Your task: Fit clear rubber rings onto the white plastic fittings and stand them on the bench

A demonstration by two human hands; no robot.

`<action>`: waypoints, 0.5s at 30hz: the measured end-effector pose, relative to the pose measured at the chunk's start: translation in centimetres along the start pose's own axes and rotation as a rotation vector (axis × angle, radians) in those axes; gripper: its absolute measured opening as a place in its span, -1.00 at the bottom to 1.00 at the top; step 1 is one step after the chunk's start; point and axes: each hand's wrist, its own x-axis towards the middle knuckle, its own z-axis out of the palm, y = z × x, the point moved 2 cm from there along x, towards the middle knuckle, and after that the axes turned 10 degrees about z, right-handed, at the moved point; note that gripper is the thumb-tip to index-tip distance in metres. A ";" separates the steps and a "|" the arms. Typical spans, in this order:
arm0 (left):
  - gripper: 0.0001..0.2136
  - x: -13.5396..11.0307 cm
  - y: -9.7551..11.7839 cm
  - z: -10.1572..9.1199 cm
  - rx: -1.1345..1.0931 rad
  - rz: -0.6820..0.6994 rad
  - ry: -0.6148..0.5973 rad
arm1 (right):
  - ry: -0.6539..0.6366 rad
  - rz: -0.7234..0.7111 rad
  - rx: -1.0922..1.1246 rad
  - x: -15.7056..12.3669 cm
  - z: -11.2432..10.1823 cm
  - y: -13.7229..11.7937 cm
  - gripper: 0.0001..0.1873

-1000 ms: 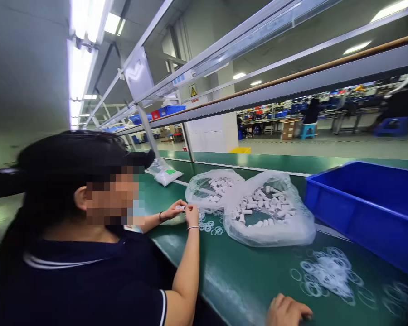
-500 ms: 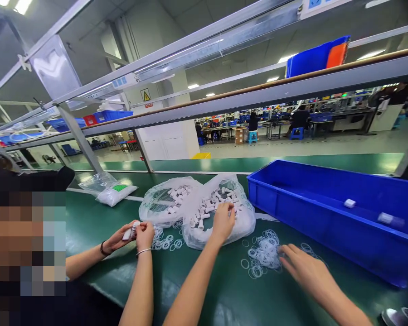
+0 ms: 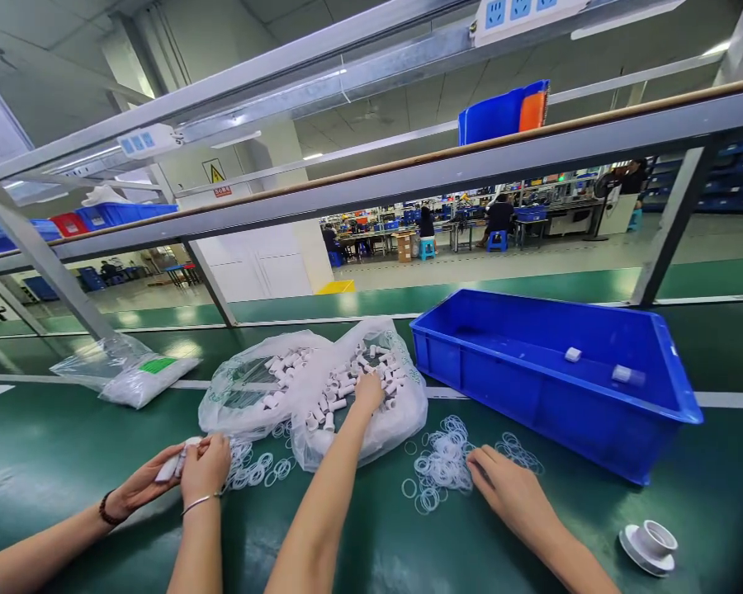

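Observation:
My left hand (image 3: 369, 389) reaches into an open clear plastic bag (image 3: 402, 417) of short white plastic tubes (image 3: 338, 388). Its fingertips are buried among the tubes, so I cannot see what they grip. My right hand (image 3: 508, 488) lies on the green table with its fingers stretched out and apart, touching the edge of a loose pile of clear rubber rings (image 3: 441, 466). It holds nothing.
A co-worker's two hands (image 3: 186, 472) at the left hold a white tube, beside a second bag of tubes (image 3: 248, 396) and more rings (image 3: 257, 470). A blue bin (image 3: 551, 396) stands behind the rings. A white cup-shaped part (image 3: 650, 544) sits at the right. A sealed bag (image 3: 130, 375) lies far left.
The view has swung right, and the co-worker's head has gone out of frame. My left hand went into the bag of tubes. My right hand slid forward onto the ring pile.

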 end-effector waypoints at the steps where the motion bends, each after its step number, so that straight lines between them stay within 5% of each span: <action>1: -0.80 -0.2 0.3 -0.3 -0.005 0.005 0.015 | 0.006 0.004 0.012 0.0 0.0 -0.1 -0.71; 4: -0.93 -1.4 2.3 -2.1 -0.039 0.033 0.138 | 0.014 0.036 0.034 -0.1 -0.2 -0.2 -0.71; 6: -0.83 -3.2 4.3 -3.6 -0.085 0.056 0.237 | -0.030 0.056 0.044 -0.1 -0.7 -0.2 -0.73; 9: -0.76 -8.0 8.0 -5.0 -0.191 0.097 0.308 | -0.170 0.044 0.102 0.0 -1.8 -0.9 -0.79; 12: -0.78 -13.9 10.8 -4.5 -0.450 0.072 0.295 | -0.315 -0.036 0.217 -0.5 -2.4 -2.7 -0.98; 15: -0.73 -18.1 11.9 -2.5 -0.698 -0.044 0.266 | -0.476 -0.165 0.286 -1.8 -1.5 -5.1 -0.55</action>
